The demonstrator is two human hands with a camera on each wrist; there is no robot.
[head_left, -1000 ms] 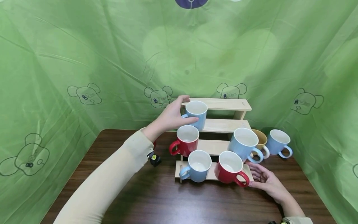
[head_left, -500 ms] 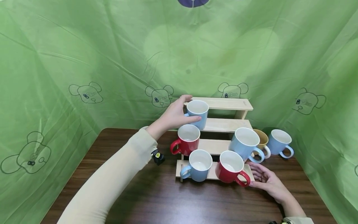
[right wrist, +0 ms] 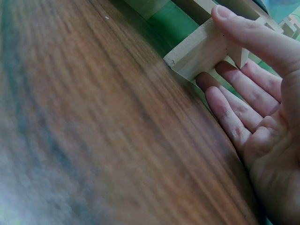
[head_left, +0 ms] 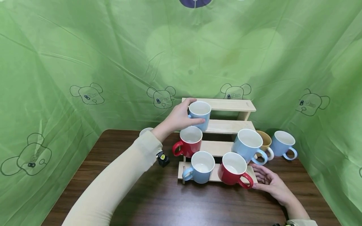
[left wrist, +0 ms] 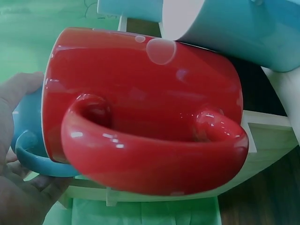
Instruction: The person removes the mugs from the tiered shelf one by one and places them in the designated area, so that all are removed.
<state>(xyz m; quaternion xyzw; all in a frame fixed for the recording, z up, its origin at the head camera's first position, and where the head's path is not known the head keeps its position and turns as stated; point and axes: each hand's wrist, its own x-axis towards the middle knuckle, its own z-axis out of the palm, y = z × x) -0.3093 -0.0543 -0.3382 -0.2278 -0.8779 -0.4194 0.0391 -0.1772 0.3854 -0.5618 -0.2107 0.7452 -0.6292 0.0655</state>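
My left hand (head_left: 181, 116) holds a light blue mug (head_left: 201, 115) at the left end of the third step of a tiered wooden rack (head_left: 229, 126). Its thumb lies across the front, fingers behind the mug. In the left wrist view, a red mug (left wrist: 150, 93) partly hides this hand (left wrist: 21, 154). My right hand (head_left: 270, 185) grips the right end of the lowest step, thumb in front and fingers behind; the right wrist view shows this board end (right wrist: 197, 54) at the fingers (right wrist: 225, 110). That step bears a blue mug (head_left: 201, 168) and a red mug (head_left: 232, 169).
On the second step stand a red mug (head_left: 190, 142) and a large light blue mug (head_left: 247, 145). A yellow mug (head_left: 264, 139) and another blue mug (head_left: 282, 143) are right of the rack. A white rim (head_left: 145, 130) shows behind my left sleeve. Green cloth surrounds the brown table (head_left: 209, 205).
My left hand and forearm have shifted slightly right, the hand still on the blue mug. A white mug rim now shows behind the sleeve. The right hand keeps its place on the rack.
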